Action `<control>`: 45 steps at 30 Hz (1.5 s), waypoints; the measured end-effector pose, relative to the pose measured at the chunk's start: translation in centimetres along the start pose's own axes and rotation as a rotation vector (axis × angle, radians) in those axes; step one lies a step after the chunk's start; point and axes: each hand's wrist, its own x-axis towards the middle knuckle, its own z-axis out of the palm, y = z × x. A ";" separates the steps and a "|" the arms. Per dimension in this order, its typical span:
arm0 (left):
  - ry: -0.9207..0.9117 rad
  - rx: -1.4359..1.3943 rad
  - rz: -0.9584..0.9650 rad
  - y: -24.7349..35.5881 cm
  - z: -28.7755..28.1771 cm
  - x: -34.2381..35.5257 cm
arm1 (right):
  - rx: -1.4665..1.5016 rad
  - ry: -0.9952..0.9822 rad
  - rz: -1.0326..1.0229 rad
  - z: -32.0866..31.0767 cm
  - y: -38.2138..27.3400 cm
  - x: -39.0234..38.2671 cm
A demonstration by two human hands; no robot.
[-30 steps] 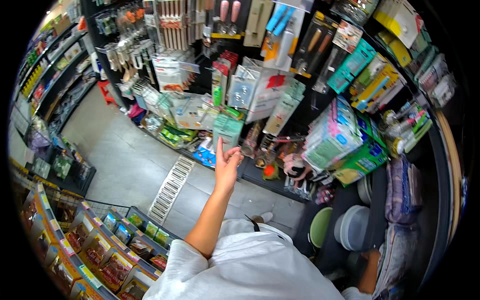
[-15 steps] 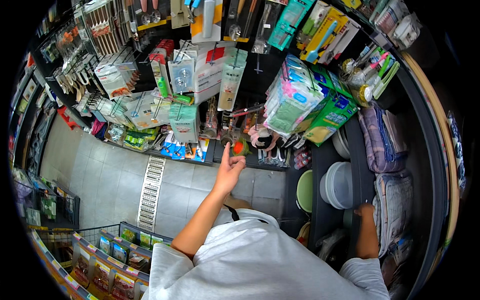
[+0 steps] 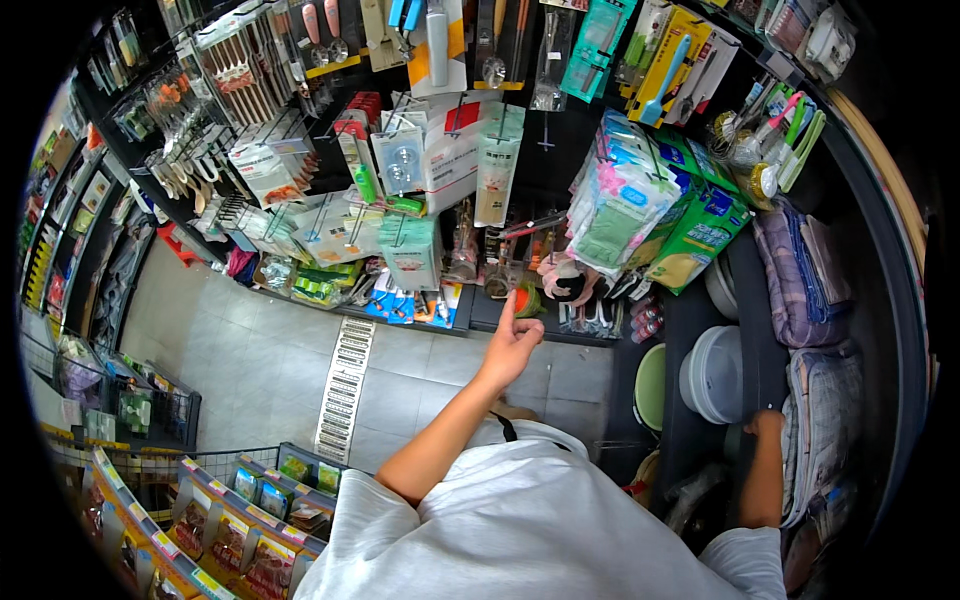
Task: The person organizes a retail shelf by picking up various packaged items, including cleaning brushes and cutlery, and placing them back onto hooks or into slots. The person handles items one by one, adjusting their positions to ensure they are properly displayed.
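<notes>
My left hand (image 3: 512, 350) is held out in front of me, empty, with its index finger stretched out and the other fingers loosely bent. The fingertip overlaps a small red and green item (image 3: 526, 298) low on the display; I cannot tell if they touch. My right hand (image 3: 765, 425) is at the edge of the dark shelf (image 3: 757, 350), between clear round plastic tubs (image 3: 712, 375) and folded grey blankets (image 3: 822, 430). Its fingers are mostly hidden at that edge.
Hanging utensils (image 3: 240, 80), packets of green and pink cloths (image 3: 628, 200) and small packaged goods fill the wall ahead. A green basin (image 3: 650, 388) sits low on the right. A metal drain grate (image 3: 343, 385) crosses the tiled floor. Racks of packets (image 3: 230, 540) stand at lower left.
The whole view has shifted, so shelves and goods appear farther right in the picture. My left hand keeps its pointing shape, and my right hand stays at the shelf edge.
</notes>
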 end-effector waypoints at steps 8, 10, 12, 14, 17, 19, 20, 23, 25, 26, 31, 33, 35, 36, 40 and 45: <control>0.034 -0.011 0.020 -0.6 -0.2 0.4 | -0.053 -0.041 0.013 0.5 0.0 1.0; 0.036 -0.014 0.028 -0.5 -0.3 0.5 | -0.025 -0.072 0.012 -0.4 -0.4 0.4; 0.066 0.013 0.067 0.3 -1.3 0.7 | 0.013 -0.087 0.014 -1.3 -0.5 -0.2; 0.126 -0.007 0.123 3.0 -2.8 1.7 | 0.018 -0.074 0.025 -0.5 -0.1 -0.7; 0.408 -0.040 0.363 13.7 -5.8 1.6 | -0.029 -0.001 0.023 0.5 0.1 0.7; 0.593 -0.056 0.552 17.6 -9.2 1.8 | -0.021 0.014 0.024 0.4 0.1 -0.4; 0.648 -0.104 0.640 18.6 -10.0 2.5 | -0.052 0.061 -0.014 1.5 0.6 0.0; 0.755 -0.163 0.593 17.5 -15.1 3.8 | -0.065 0.077 -0.055 2.1 0.6 1.2; 0.783 -0.360 0.356 12.7 -18.3 5.2 | -0.037 -0.017 0.055 0.7 0.1 1.5; 0.823 -0.289 0.219 9.7 -19.0 5.7 | -0.009 0.089 0.023 0.1 -0.4 0.8; 0.553 -0.053 0.071 6.5 -10.0 8.3 | 0.124 0.062 0.128 1.0 -0.2 0.6; 0.276 -0.020 0.207 9.4 -3.1 8.1 | 0.178 0.061 0.136 1.5 -0.1 -0.4; 0.013 0.072 0.322 11.1 2.1 7.8 | 0.227 0.104 0.125 1.5 0.4 -1.3; -0.102 0.103 0.369 11.2 3.9 7.8 | 0.262 0.118 0.124 1.2 0.5 -1.8; -0.153 -0.044 0.013 10.6 8.6 8.3 | 0.429 0.181 0.156 -0.3 0.2 -5.1; -0.385 -0.053 0.092 11.4 13.3 5.7 | 0.524 0.227 0.180 1.9 0.5 -4.9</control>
